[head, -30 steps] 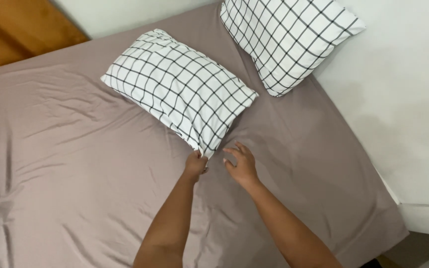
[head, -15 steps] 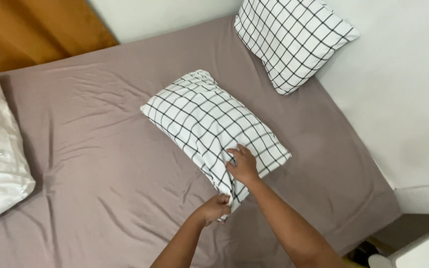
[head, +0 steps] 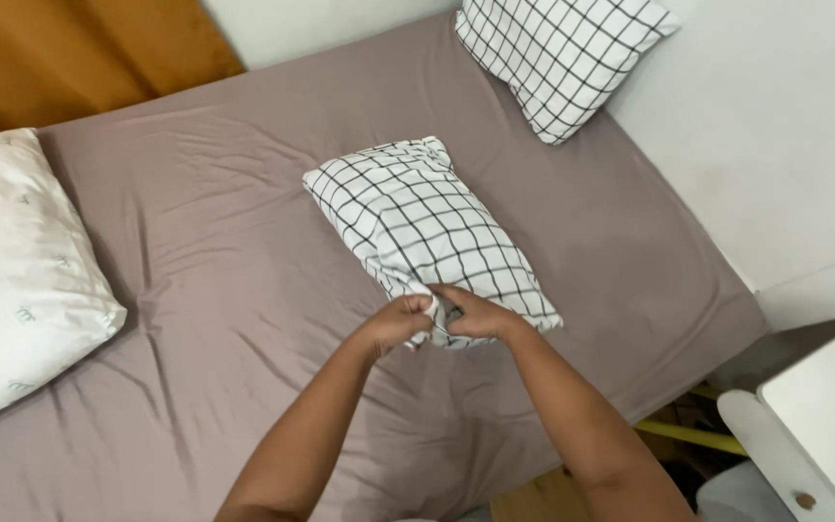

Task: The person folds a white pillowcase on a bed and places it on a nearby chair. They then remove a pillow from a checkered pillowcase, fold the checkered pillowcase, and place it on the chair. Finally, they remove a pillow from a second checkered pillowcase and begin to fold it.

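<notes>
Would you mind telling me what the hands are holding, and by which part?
Both the left hand and the right hand grip the checked pillow at its near end, pinching the bunched cover fabric there.

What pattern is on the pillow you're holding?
White with a black grid of squares, seen in the head view: pillow.

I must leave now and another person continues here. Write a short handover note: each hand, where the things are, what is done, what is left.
Left hand: closed on the near end of the checked pillow, pinching its cover.
Right hand: grip on the same end, beside the left hand, fingers in the fabric.
Things: the pillow lies in the middle of the grey-brown sheet. A second checked pillow lies at the far corner by the wall. A white pillow lies at the left edge.
Done: the pillow is mostly inside its cover.
Left: the near end is bunched, not yet smooth.
</notes>
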